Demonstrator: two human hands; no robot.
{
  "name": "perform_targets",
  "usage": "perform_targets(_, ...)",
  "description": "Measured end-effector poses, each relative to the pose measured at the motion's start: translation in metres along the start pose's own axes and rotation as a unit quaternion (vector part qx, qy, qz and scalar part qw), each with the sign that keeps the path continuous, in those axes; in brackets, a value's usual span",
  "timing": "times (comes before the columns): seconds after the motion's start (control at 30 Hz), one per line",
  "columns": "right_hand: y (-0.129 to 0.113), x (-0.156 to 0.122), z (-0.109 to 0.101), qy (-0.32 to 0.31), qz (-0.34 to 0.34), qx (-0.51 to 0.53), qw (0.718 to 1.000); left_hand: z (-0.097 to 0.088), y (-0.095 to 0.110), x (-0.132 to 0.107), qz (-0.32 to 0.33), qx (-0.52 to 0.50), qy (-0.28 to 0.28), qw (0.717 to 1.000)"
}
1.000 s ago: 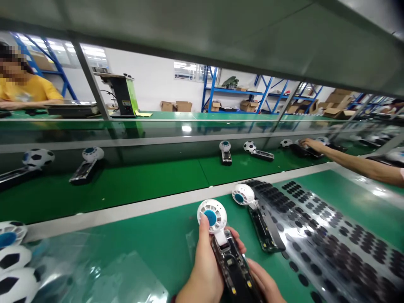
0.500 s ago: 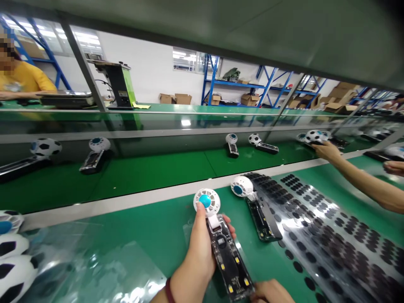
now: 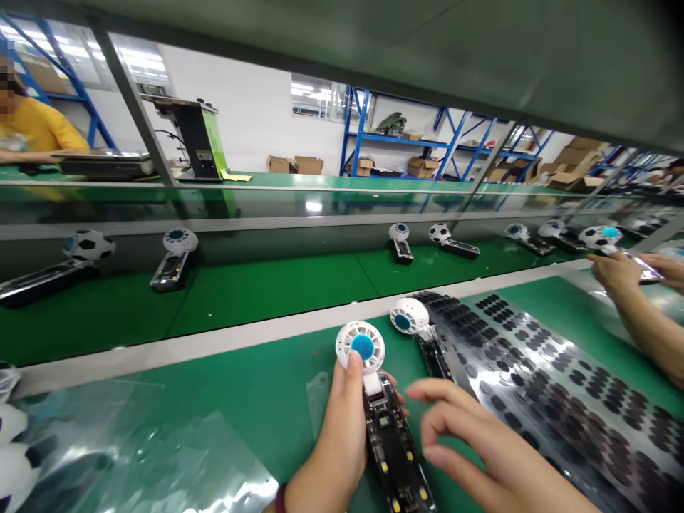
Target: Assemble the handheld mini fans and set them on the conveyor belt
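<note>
My left hand [image 3: 342, 420] is wrapped around a handheld device with a round white vented head [image 3: 357, 336] and a dark body [image 3: 392, 445] showing yellowish LEDs and a circuit board. The thumb rests at the edge of the blue disc in the head's centre. My right hand [image 3: 475, 442] hovers just right of the body, fingers curled but apart, with nothing visible in them. A second such device [image 3: 410, 317] lies on the green worktop behind my right hand, which hides its lower part. Sheets of black round stickers [image 3: 529, 377] spread to the right.
Clear plastic sheets [image 3: 176, 456] lie at left, beside football-patterned heads [image 3: 16, 477]. Beyond the pale ledge [image 3: 256, 324], a green conveyor [image 3: 288, 285] carries several similar devices [image 3: 174, 263]. A co-worker's hands [image 3: 623, 274] handle another device at right. A shelf hangs overhead.
My right hand has moved up from the device's lower end to beside its body. Devices on the conveyor have shifted right. The co-worker's hand has drawn a device rightward off the conveyor.
</note>
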State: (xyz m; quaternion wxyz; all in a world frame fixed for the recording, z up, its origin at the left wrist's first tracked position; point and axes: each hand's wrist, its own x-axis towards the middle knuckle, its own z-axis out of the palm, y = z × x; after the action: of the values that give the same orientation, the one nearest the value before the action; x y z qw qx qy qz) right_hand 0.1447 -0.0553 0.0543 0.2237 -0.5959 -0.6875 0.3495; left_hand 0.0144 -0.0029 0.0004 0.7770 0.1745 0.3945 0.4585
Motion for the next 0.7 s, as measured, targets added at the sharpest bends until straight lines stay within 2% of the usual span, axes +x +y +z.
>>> perform_targets(0.07, -0.012, 0.017, -0.001, -0.008, 0.026, -0.01, 1.0, -0.002, -0.002, 0.001, 0.039, 0.007, -0.007, 0.999)
perform_targets(0.17, -0.02, 0.033, 0.004, -0.038, 0.03, -0.021, 0.999, -0.005, -0.005, 0.005, 0.085, 0.016, -0.01, 0.996)
perform_targets(0.37, -0.022, 0.039, -0.001, -0.059, 0.034, -0.031, 0.997, -0.01, -0.009, 0.011, 0.102, 0.023, -0.017, 0.994)
perform_targets(0.43, -0.019, 0.038, -0.004, -0.054, 0.036, 0.016, 0.998, -0.01, -0.008, 0.009, 0.101, 0.03, -0.02, 0.994)
perform_targets(0.5, -0.013, 0.037, -0.003, 0.003, 0.041, 0.142, 0.989, -0.007, -0.005, 0.004, 0.108, 0.058, -0.013, 0.992)
perform_targets(0.53, -0.008, 0.035, 0.001, 0.058, 0.043, 0.233, 0.97, -0.003, -0.003, 0.0, 0.122, 0.079, 0.0, 0.989)
perform_targets(0.57, -0.002, 0.034, 0.006, 0.117, 0.05, 0.33, 0.935, 0.001, 0.0, -0.005, 0.142, 0.099, 0.017, 0.985)
perform_targets(0.6, 0.005, 0.033, 0.013, 0.163, 0.066, 0.422, 0.889, 0.006, 0.004, -0.009, 0.167, 0.115, 0.034, 0.979)
perform_targets(0.67, 0.02, 0.032, 0.031, 0.187, 0.121, 0.549, 0.806, 0.017, 0.016, -0.018, 0.214, 0.131, 0.052, 0.967)
perform_targets(0.7, 0.027, 0.033, 0.041, 0.167, 0.154, 0.577, 0.785, 0.022, 0.024, -0.021, 0.228, 0.134, 0.052, 0.963)
